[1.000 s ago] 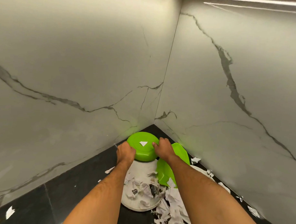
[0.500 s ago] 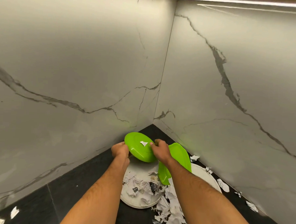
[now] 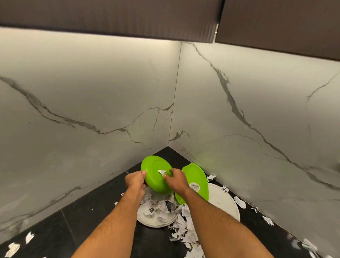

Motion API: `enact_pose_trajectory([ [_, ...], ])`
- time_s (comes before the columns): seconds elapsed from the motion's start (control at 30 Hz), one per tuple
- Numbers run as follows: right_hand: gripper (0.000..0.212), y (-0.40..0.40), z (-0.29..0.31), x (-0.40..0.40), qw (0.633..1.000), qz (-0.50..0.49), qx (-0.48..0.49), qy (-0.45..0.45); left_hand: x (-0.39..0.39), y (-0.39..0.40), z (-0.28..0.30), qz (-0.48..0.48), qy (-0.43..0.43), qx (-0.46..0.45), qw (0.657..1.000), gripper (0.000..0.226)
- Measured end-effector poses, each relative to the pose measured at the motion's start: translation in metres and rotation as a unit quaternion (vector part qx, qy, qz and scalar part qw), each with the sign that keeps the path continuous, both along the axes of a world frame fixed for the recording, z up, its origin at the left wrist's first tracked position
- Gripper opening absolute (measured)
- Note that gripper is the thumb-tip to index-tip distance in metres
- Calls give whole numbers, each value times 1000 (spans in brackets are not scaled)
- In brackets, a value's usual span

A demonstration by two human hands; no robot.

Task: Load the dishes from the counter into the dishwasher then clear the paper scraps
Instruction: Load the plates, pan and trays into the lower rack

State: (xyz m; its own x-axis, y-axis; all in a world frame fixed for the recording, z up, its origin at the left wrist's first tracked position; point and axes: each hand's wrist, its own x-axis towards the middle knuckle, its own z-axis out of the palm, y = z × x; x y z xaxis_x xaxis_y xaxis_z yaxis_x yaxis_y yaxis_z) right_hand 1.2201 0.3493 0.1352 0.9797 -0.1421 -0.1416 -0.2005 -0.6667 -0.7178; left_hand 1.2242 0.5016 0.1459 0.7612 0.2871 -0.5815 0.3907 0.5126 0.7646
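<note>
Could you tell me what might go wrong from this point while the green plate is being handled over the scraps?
1. The green plate is tilted between the left hand and right hand; it might slip onto the white plate below.
2. The paper scrap stuck to it could travel into the dishwasher.
3. The second green plate stands tilted on edge behind the right hand; a nudge may topple it.

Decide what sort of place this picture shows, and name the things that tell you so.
Most likely a home kitchen, at a counter corner. The clues: a dark stone counter meeting a marble-look wall, dark cupboards overhead with lighting beneath, and green plates held above white plates strewn with paper scraps.
</note>
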Motion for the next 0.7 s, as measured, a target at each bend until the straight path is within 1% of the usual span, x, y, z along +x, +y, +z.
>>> enact_pose_trajectory([
  [0.03, 53, -3, 1, -2, 1000, -4, -1, -6, -4, 1, 1, 1, -4, -3, 1000, 22],
  [0.1, 40, -10, 9, -10, 1000, -16, -4, -22, -16, 8, 5, 5, -16, -2, 1000, 20],
  [0.13, 33, -13, 14, -16, 999, -24, 0, -29, -24, 13, 9, 3, -22, -2, 1000, 24],
  [0.17, 31, -16, 17, -21, 999, -32, 12, -36, -31, 18, 11, -1, -31, -2, 1000, 32],
  [0.23, 44, -22, 26, -35, 996, -56, 53, -39, -47, 27, 14, -22, -48, 4, 999, 49],
  [0.37, 62, -27, 36, -62, 986, -79, 142, -35, -82, 31, 26, -60, -84, 25, 994, 54],
  [0.43, 67, -32, 33, -73, 984, -73, 154, -47, -95, 27, 32, -61, -101, 26, 993, 53],
  [0.53, 66, -36, 51, -110, 983, -66, 156, -66, -116, 15, 40, -68, -116, 28, 991, 45],
  [0.7, 89, -62, 61, -165, 982, -84, 135, -98, -155, -22, 51, -99, -140, 30, 985, 31],
])
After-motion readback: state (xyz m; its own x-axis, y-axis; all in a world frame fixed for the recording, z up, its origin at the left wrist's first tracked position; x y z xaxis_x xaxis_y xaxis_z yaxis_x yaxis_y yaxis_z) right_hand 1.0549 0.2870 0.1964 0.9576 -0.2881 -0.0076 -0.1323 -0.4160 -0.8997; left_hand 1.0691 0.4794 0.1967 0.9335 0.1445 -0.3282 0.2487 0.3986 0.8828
